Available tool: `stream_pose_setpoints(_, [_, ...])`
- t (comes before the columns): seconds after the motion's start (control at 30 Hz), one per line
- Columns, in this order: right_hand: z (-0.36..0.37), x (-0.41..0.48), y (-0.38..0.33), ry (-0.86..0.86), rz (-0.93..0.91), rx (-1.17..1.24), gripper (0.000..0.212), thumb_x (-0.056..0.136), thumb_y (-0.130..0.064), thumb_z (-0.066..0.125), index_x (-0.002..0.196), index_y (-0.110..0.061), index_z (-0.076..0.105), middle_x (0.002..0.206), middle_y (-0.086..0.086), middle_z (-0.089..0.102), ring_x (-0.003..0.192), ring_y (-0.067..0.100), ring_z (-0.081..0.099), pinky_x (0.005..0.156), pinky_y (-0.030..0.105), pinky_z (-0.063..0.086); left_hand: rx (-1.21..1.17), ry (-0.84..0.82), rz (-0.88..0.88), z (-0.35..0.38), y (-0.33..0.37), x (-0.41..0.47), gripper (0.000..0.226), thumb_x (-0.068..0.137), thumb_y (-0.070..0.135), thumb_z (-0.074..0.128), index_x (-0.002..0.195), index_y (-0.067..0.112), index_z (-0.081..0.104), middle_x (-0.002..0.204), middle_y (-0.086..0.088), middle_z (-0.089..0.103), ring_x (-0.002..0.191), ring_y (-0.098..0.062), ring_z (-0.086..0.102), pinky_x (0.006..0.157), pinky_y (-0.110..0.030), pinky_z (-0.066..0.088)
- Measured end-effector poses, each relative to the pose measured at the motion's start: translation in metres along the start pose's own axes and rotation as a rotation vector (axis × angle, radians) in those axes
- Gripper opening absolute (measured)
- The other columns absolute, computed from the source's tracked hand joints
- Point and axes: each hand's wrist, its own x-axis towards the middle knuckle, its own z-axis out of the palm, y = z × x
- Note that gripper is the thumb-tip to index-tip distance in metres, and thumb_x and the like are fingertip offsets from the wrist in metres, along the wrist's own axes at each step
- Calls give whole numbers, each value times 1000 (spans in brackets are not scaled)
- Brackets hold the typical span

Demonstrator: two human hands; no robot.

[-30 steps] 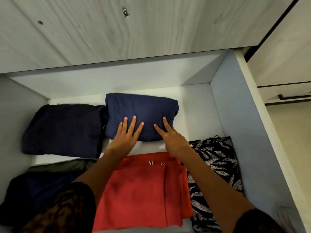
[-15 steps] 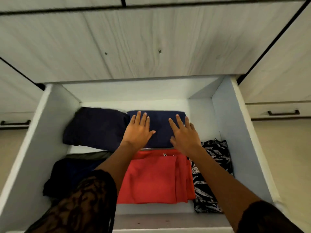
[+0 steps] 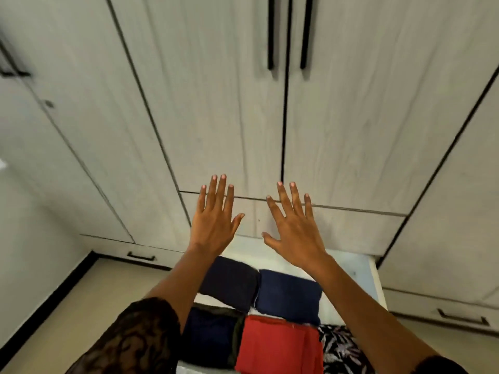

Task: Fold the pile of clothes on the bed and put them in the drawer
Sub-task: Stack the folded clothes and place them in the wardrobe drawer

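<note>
The white drawer (image 3: 374,279) stands pulled out at the bottom of the view. Folded clothes lie in it: a navy one (image 3: 289,292) at the back middle, a darker one (image 3: 229,282) to its left, a red one (image 3: 275,344) in front, a dark blue one (image 3: 210,336) at the front left and a black-and-white leaf print (image 3: 337,349) at the right. My left hand (image 3: 213,220) and my right hand (image 3: 294,230) are raised above the drawer with fingers spread and straight, holding nothing, in front of the wardrobe doors.
Pale wood-grain wardrobe doors (image 3: 216,103) with long black handles (image 3: 271,33) fill the view ahead. Shut lower drawers with black handles (image 3: 141,257) sit to the left and right (image 3: 463,317) of the open one. Beige floor (image 3: 81,306) lies at the lower left.
Both hands lifted off the navy folded garment and rose out of the drawer. My view tilted up from the drawer to the wardrobe doors.
</note>
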Motion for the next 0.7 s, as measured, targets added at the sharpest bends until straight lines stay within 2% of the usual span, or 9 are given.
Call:
stream_pose_setpoints(0.13, [-65, 25, -30, 131, -73, 67, 88, 68, -55, 74, 138, -12, 45, 151, 18, 27, 138, 37, 14, 107, 54, 14, -36, 144, -202, -69, -49, -21, 71, 92, 51, 23, 144, 3, 15, 153, -20, 12, 141, -34, 9, 114, -41, -7])
stream_pose_setpoints(0.23, [-121, 35, -73, 238, -188, 128, 88, 68, -53, 75, 139, -10, 44, 150, 20, 30, 138, 38, 17, 107, 55, 13, -35, 199, -356, -127, -93, -61, 74, 93, 52, 23, 146, 2, 8, 153, -19, 3, 142, -32, 0, 113, -39, -13])
stream_pose_setpoints(0.33, [-159, 44, -123, 295, -270, 231, 88, 69, -51, 75, 140, -10, 42, 150, 20, 29, 138, 39, 17, 107, 56, 13, 24, 257, -447, -167, -142, -98, 75, 95, 54, 25, 146, -1, 13, 154, -22, 12, 142, -35, 7, 115, -40, -7])
stream_pose_setpoints(0.4, [-185, 49, -166, 318, -355, 282, 90, 71, -52, 72, 142, -10, 37, 152, 19, 25, 140, 38, 13, 109, 56, 10, 87, 271, -523, -196, -183, -128, 75, 95, 52, 28, 145, -3, 16, 153, -24, 16, 142, -36, 11, 116, -42, -2])
stream_pose_setpoints(0.5, [-214, 55, -236, 350, -496, 384, 92, 75, -51, 68, 146, -13, 22, 156, 16, 10, 144, 33, -3, 116, 54, -3, 177, 300, -624, -234, -242, -178, 75, 92, 46, 36, 144, -5, 17, 153, -23, 15, 143, -36, 9, 116, -42, -1])
stream_pose_setpoints(0.63, [-248, 53, -328, 404, -645, 510, 93, 70, -47, 73, 144, -10, 30, 155, 16, 14, 144, 32, -2, 113, 52, 0, 243, 319, -766, -266, -306, -241, 81, 84, 34, 62, 141, -9, 25, 151, -25, 21, 141, -37, 15, 115, -42, 0])
stream_pose_setpoints(0.7, [-266, 46, -385, 440, -736, 564, 92, 67, -45, 74, 142, -9, 34, 154, 16, 18, 144, 33, 2, 115, 57, 4, 287, 298, -857, -277, -338, -287, 82, 83, 34, 64, 141, -9, 26, 151, -26, 21, 141, -37, 15, 115, -42, 1])
